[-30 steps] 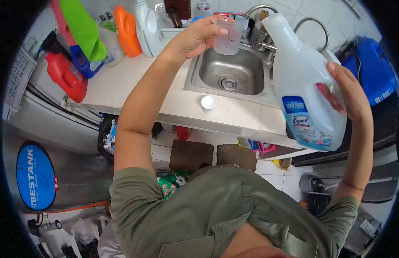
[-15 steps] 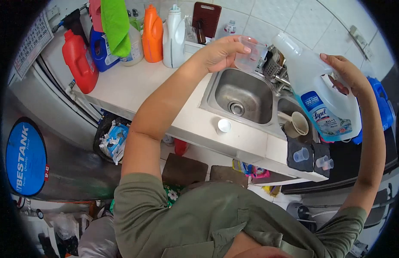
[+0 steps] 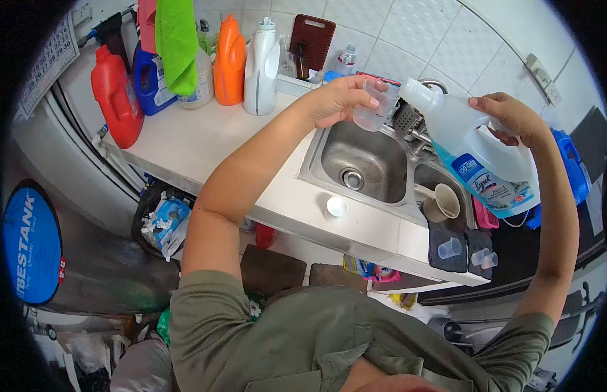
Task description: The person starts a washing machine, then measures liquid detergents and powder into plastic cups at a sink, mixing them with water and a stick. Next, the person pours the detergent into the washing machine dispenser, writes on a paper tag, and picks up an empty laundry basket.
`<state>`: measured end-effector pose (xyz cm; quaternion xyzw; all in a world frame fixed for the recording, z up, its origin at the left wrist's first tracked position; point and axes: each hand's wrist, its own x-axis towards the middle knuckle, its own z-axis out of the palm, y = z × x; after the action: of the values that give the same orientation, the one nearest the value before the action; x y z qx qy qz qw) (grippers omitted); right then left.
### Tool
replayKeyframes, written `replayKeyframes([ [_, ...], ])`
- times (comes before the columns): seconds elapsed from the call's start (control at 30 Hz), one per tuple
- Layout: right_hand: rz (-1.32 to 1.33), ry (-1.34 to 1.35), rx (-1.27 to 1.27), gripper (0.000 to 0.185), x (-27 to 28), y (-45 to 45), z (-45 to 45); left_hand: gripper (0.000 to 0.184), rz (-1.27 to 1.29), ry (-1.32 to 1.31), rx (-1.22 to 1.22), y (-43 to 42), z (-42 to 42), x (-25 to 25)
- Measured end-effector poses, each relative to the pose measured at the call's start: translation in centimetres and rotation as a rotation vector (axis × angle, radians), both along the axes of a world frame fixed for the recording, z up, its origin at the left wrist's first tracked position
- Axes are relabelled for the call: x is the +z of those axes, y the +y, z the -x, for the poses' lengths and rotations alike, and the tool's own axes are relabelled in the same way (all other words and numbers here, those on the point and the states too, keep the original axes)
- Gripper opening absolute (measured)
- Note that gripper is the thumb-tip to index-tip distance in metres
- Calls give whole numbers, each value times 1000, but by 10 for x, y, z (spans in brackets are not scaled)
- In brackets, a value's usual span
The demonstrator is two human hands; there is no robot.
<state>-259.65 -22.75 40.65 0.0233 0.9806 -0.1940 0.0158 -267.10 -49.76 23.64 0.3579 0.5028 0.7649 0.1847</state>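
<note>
Bottle [image 3: 480,147] tilted at four o'clock from clear cup [image 3: 372,116], mouth by rim; right hand [image 3: 512,116] clamped round handle, left hand [image 3: 336,102] pinching cup. Pouring looks lined up, seemingly calling for more tilt!

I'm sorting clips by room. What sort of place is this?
Likely a kitchen, perhaps a utility area: a metal sink is set into a counter with plastic bottles standing on it.

The left arm [image 3: 254,166] and right arm [image 3: 557,215] extend forward, left hand [image 3: 334,102] and right hand [image 3: 516,119] raised, each curled in a grip.
</note>
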Motion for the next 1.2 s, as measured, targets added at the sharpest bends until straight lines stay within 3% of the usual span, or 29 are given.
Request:
replayKeyframes([
  [0.07, -33, -2, -8, 53, 0, -1, 2, 52, 28, -11, 8, 1, -1, -2],
  [0.57, -117, -12, 80, 62, 5, -1, 13, 54, 23, -29, -29, 8, 6, -16],
  [1.1, -188, 12, 135, 59, 6, -6, 16, 57, 16, -38, -7, 13, 3, -20],
  [1.2, -188, -7, 135, 58, 7, -6, 15, 50, 9, 0, 56, 15, 2, -21],
])
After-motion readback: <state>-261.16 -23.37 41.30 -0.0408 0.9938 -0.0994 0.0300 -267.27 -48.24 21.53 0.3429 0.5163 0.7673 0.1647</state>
